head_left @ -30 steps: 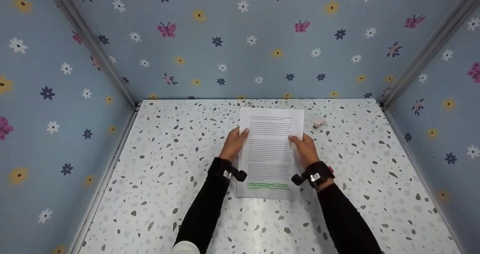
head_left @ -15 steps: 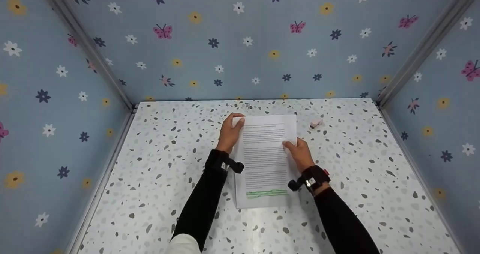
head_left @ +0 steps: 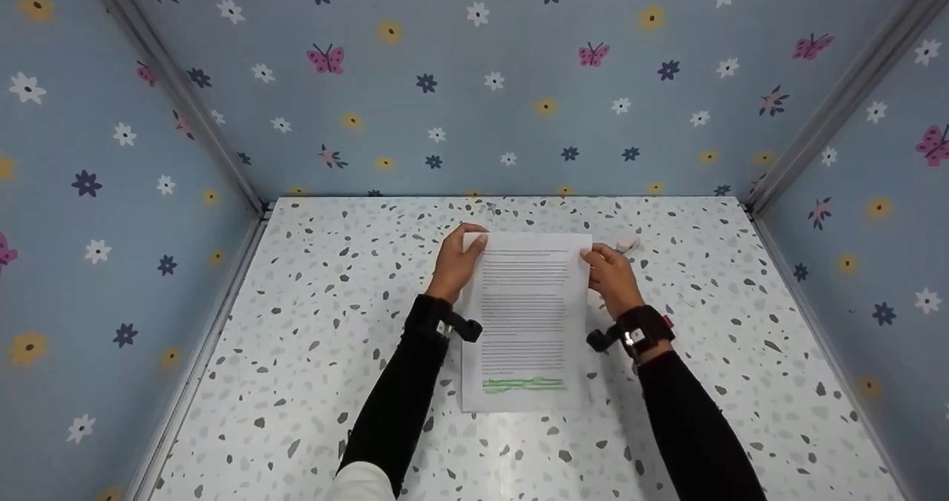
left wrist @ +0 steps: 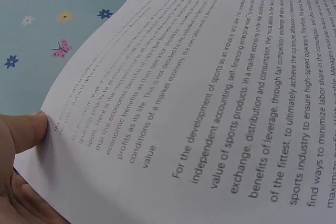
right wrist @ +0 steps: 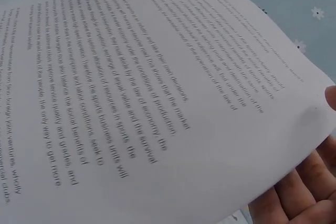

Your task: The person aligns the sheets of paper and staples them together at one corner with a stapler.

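our right hand (head_left: 612,279) has slid up to the sheet's (head_left: 525,316) top corner. both hands are pinching its upper corners now, our left hand (head_left: 454,264) too, lifting it off the table (head_left: 311,323).

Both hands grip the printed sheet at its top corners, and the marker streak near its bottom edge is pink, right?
Not quite: the streak is green, not pink, as the head view shows. The rest holds: the left hand and right hand grip the sheet at its top corners.
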`<state>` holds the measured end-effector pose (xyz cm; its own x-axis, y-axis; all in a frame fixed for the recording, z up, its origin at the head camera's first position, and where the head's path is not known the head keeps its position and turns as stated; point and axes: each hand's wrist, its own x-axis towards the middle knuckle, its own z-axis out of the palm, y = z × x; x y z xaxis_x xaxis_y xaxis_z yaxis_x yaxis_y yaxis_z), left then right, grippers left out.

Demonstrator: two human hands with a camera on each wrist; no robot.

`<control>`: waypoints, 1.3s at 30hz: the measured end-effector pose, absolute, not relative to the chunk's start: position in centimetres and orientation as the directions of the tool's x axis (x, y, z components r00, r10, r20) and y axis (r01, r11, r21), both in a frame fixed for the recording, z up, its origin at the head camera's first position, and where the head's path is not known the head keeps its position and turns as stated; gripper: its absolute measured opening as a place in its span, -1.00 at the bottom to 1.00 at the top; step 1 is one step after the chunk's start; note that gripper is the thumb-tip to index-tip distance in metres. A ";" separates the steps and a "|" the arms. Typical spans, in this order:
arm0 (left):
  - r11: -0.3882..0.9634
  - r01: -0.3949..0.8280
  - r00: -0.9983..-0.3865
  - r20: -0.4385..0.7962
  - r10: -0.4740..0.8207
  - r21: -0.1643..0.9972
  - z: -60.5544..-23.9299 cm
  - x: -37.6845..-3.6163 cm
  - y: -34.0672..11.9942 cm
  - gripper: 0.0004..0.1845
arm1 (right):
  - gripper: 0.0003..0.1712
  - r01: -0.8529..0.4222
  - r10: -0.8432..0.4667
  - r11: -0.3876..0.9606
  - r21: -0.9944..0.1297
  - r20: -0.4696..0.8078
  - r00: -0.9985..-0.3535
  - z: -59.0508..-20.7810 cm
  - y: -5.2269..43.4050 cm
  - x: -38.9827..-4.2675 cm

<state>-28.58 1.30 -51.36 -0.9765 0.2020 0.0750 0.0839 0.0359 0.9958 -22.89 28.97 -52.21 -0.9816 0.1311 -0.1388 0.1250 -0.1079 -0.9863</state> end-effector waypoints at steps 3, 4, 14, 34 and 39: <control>0.027 0.068 -0.973 0.061 0.225 0.997 -51.5 -28.3 1.3 -0.80 | -0.64 0.103 0.110 -0.084 -0.991 -0.112 -0.988 -51.9 28.5 -23.1; 0.026 0.065 -0.971 0.057 0.230 0.998 -51.5 -28.2 1.3 -0.80 | -0.65 0.102 0.115 -0.069 -0.992 -0.109 -0.987 -51.9 28.3 -23.1; 0.008 0.153 -0.949 0.145 0.279 0.988 -51.9 -28.0 0.7 -0.69 | -0.67 0.081 0.180 0.018 -0.997 -0.076 -0.981 -51.7 27.0 -23.5; 0.035 0.192 -0.936 0.173 0.306 0.981 -52.1 -28.1 0.7 -0.71 | -0.38 -0.038 0.188 0.101 -0.994 0.056 -0.981 -52.0 26.6 -23.7; 0.048 0.208 -0.937 0.185 0.295 0.977 -52.0 -28.1 0.8 -0.72 | -0.36 -0.117 0.174 0.171 -0.978 0.147 -0.974 -51.7 26.6 -23.6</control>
<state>-28.15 0.76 -51.95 -0.9374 0.2953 0.1847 0.2076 0.0477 0.9770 -23.55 26.62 -51.74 -0.9738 0.1736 0.1470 -0.1172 0.1712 -0.9782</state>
